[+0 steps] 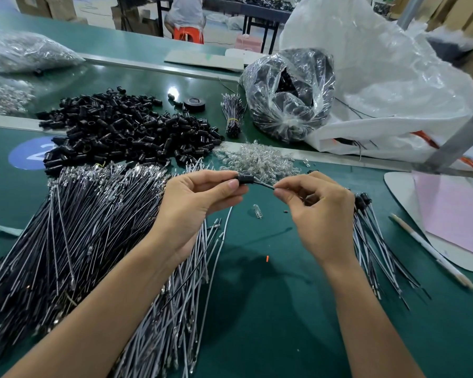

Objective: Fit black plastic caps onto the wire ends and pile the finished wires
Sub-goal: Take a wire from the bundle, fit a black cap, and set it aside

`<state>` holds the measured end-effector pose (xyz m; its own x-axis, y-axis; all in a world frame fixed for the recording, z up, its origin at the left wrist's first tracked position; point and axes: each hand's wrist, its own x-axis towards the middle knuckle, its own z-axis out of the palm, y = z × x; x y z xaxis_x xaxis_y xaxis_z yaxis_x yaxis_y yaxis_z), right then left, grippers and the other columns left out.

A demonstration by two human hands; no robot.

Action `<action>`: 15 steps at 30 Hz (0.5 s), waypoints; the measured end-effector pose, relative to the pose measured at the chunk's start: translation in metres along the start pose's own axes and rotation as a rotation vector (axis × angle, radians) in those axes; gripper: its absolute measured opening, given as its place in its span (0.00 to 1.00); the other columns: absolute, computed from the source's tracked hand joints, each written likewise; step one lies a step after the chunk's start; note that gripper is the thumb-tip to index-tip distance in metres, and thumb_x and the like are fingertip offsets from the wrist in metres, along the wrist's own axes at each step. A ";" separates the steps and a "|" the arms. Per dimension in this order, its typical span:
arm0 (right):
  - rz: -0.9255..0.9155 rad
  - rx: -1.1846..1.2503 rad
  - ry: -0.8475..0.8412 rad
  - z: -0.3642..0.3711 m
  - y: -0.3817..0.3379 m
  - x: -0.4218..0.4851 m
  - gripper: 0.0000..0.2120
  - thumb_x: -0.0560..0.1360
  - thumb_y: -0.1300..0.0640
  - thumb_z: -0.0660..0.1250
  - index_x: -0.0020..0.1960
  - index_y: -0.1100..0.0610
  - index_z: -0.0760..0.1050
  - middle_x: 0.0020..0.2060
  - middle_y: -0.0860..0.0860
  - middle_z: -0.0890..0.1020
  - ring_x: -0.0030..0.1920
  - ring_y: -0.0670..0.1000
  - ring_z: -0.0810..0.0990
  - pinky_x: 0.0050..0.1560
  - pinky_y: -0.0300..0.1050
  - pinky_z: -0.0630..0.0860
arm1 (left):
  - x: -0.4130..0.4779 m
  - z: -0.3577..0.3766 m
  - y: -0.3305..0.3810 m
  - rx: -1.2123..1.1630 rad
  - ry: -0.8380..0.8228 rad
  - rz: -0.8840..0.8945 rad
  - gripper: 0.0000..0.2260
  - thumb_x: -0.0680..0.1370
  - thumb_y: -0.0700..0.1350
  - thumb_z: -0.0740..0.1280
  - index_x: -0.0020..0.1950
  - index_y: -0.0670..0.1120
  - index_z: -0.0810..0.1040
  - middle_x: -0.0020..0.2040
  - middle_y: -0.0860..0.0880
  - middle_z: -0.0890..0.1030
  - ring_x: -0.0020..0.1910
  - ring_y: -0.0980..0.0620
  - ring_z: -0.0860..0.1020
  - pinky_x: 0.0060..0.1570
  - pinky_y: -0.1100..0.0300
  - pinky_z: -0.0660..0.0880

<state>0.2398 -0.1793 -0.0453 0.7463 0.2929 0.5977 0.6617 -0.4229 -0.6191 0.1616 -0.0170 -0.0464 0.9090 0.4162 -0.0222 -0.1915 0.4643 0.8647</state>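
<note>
Green bench (257,309); black cap (247,178) half behind left hand (191,205); wire (265,185) in right hand (320,214)

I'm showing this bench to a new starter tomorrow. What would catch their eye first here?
Most likely the two hands at the centre: the left hand pinches a black cap while the right hand pinches the wire running into it. Next, the broad fan of loose wires under the left forearm and the heap of black caps behind it. A smaller pile of capped wires lies to the right.
</note>
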 end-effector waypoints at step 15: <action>-0.008 0.060 -0.053 0.004 -0.009 -0.003 0.05 0.68 0.63 0.77 0.41 0.54 0.84 0.33 0.46 0.81 0.36 0.45 0.79 0.38 0.28 0.70 | -0.002 0.003 -0.003 0.071 -0.048 -0.028 0.07 0.65 0.36 0.72 0.42 0.40 0.84 0.42 0.40 0.85 0.42 0.46 0.85 0.40 0.62 0.81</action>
<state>0.2322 -0.1728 -0.0439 0.7428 0.3419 0.5757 0.6695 -0.3691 -0.6446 0.1617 -0.0217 -0.0473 0.9307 0.3651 -0.0247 -0.1402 0.4182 0.8975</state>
